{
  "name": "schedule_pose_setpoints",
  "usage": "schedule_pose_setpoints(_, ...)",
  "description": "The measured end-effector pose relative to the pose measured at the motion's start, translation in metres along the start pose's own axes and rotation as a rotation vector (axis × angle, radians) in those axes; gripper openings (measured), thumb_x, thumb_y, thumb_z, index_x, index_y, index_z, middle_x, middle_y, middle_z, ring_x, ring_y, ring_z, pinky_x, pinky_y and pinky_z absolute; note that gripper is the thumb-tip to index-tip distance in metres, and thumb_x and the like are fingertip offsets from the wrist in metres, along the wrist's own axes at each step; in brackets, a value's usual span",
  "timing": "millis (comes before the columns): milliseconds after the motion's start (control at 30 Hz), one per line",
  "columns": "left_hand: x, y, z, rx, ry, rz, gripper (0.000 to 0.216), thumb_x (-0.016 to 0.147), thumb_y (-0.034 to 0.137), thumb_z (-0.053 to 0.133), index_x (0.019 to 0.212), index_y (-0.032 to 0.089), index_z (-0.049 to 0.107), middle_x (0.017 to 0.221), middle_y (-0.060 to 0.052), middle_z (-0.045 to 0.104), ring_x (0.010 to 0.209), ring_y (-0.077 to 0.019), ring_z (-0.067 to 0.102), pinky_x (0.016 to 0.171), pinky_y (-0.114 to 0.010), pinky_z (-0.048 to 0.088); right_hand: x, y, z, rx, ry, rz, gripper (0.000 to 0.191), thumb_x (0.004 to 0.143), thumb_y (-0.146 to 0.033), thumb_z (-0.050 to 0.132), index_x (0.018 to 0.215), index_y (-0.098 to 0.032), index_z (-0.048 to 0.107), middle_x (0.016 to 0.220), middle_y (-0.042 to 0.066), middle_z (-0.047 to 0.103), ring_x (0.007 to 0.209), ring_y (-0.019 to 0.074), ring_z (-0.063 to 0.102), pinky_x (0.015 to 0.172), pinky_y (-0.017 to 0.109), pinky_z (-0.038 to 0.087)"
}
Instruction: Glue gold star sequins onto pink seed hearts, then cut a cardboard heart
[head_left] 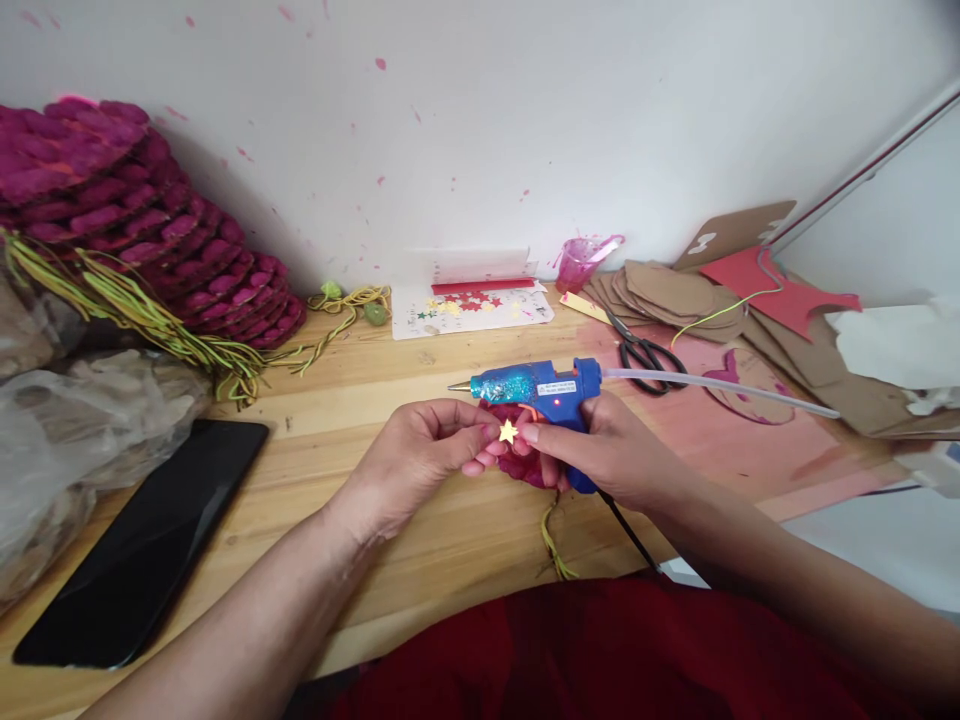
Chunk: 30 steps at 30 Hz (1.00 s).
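Note:
Between the thumb and finger of my left hand (431, 445) is a small yellow star (508, 431). My right hand (619, 450) is closed around the handle of a blue hot glue gun (566, 390), whose nozzle points left. The tip of my right thumb meets the star's right edge. A clear glue stick (712, 378) sticks out of the gun's back, and a small light glows on its side. Under my fingers lies a magenta piece (520, 468), mostly hidden, with yellow-green yarn (553, 545) trailing below it.
A white card (487, 318) with several small stars lies by the wall, beside a pink-stained cup (577, 262). Scissors (646, 358) and cardboard pieces (664, 290) are at right. Magenta stacked pieces (165, 220), a plastic bag (112, 420) and a black phone (150, 545) occupy the left.

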<state>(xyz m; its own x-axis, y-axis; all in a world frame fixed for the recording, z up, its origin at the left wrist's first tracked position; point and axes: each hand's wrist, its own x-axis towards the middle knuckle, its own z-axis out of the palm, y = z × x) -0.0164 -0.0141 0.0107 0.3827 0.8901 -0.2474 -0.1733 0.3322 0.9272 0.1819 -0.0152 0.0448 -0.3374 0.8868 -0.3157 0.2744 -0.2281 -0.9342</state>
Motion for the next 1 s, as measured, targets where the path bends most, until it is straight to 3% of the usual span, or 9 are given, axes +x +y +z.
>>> schedule_pose_setpoints(200, 0.001, 0.0, 0.0, -0.021, 0.047, 0.002, 0.023, 0.076, 0.031, 0.08, 0.083, 0.01, 0.071, 0.076, -0.004, 0.071, 0.063, -0.0078, 0.058, 0.061, -0.02, 0.046, 0.002, 0.001, -0.001, 0.017, 0.046, 0.025, 0.026, 0.085, -0.033, 0.065, 0.065, -0.017, 0.062, 0.05, -0.003, 0.06, 0.045, 0.0079, 0.054, 0.044, 0.018, 0.044)
schedule_pose_setpoints(400, 0.0, 0.0, 0.002, -0.007, 0.041, -0.004, 0.024, 0.077, 0.031, 0.079, 0.084, 0.01, 0.071, 0.076, -0.005, 0.071, 0.063, -0.0081, 0.058, 0.061, -0.021, 0.046, 0.003, -0.001, 0.001, -0.036, 0.05, 0.004, 0.019, 0.083, -0.029, 0.066, 0.069, -0.017, 0.063, 0.053, -0.003, 0.061, 0.047, 0.0092, 0.055, 0.044, 0.02, 0.044)
schedule_pose_setpoints(700, -0.001, 0.0, 0.001, -0.014, 0.046, -0.028, 0.025, 0.075, 0.032, 0.08, 0.083, 0.01, 0.071, 0.076, -0.006, 0.072, 0.063, -0.0085, 0.059, 0.061, -0.02, 0.046, 0.005, -0.005, 0.0, -0.05, 0.076, 0.046, 0.026, 0.082, -0.028, 0.066, 0.06, -0.017, 0.059, 0.049, -0.002, 0.059, 0.044, 0.008, 0.053, 0.043, 0.019, 0.043)
schedule_pose_setpoints(1000, 0.002, 0.001, 0.0, 0.109, 0.103, 0.005, 0.026, 0.076, 0.037, 0.078, 0.082, 0.013, 0.072, 0.075, -0.004, 0.071, 0.062, -0.0095, 0.056, 0.06, -0.021, 0.044, 0.033, -0.016, -0.039, -0.144, 0.283, -0.051, 0.023, 0.076, -0.034, 0.074, 0.065, -0.017, 0.063, 0.047, -0.001, 0.061, 0.04, 0.0103, 0.055, 0.041, 0.021, 0.043)
